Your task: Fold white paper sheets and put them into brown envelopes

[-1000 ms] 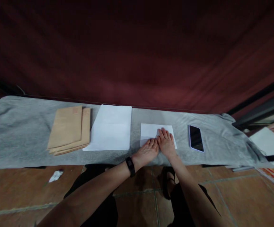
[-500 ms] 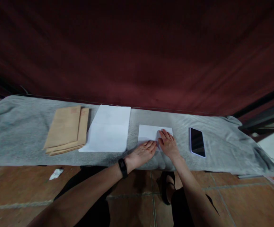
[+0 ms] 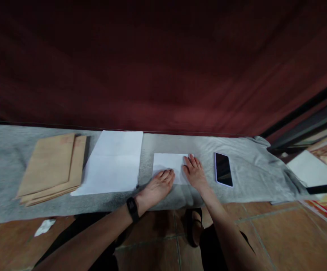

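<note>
A folded sheet of white paper [image 3: 170,159] lies flat on the grey cloth in front of me. My left hand [image 3: 161,183] rests on its near edge, fingers stretched out and close together. On the right end of the paper lies my right hand [image 3: 195,172], palm down with the fingers somewhat spread. Both hands press on the paper without gripping it. Left of it is a stack of larger white sheets [image 3: 114,163], the top one with a crease across it. Farther left sit several brown envelopes [image 3: 49,162] in an overlapping pile.
A phone [image 3: 223,169] in a pale purple case lies to the right of my hands. The grey cloth [image 3: 250,169] covers a narrow surface backed by a dark red curtain [image 3: 152,75]. White scrap [image 3: 44,227] lies on the tiled floor; flat boards lean at far right.
My left hand has slid left along the paper, away from my right hand, which stays at the right end. The camera view has turned a little to the right.
</note>
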Motion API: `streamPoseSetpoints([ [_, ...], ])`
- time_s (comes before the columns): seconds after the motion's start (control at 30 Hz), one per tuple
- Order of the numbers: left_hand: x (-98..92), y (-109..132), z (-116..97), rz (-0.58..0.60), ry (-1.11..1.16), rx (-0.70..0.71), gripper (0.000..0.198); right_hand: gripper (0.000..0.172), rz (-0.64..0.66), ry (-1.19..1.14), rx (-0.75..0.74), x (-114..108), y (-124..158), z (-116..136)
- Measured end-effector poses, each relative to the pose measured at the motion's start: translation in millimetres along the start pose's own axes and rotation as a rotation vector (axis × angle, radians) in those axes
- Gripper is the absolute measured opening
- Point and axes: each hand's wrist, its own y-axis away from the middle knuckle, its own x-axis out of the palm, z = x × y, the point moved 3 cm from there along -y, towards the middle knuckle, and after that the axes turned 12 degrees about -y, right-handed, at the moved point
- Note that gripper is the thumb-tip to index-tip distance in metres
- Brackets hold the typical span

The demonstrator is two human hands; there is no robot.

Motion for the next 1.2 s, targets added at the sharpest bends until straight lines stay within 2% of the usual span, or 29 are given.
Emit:
streamPoseSetpoints([
  [0.2, -8.1, -3.9, 1.0, -0.029, 0.124, -0.08, 0.042, 0.049, -0.046, -0.004, 0.038, -4.4, 0.9, -6.0],
  [0.3, -6.5, -6.8, 4.3, -0.035, 0.185, -0.143, 0.043, 0.049, -0.05, -0.062, -0.041, -2.3, 2.9, 6.6],
  [0.43, 2.5, -9.8, 7.7, -0.057, 0.182, -0.193, 0.044, 0.048, 0.027, -0.102, -0.157, 3.4, 7.9, 29.3],
  [0.57, 10.0, -12.8, 8.8, -0.045, 0.164, -0.199, 0.048, 0.048, 0.067, -0.063, -0.158, 4.4, 11.1, 38.5],
  [0.87, 20.3, -21.8, 18.3, -0.043, 0.144, -0.22, 0.048, 0.049, 0.016, -0.02, -0.111, 1.6, 16.3, 22.8],
  [1.2, 17.7, -22.6, 18.7, -0.001, 0.162, -0.173, 0.052, 0.051, -0.053, -0.042, -0.045, -3.9, 21.5, 1.8],
])
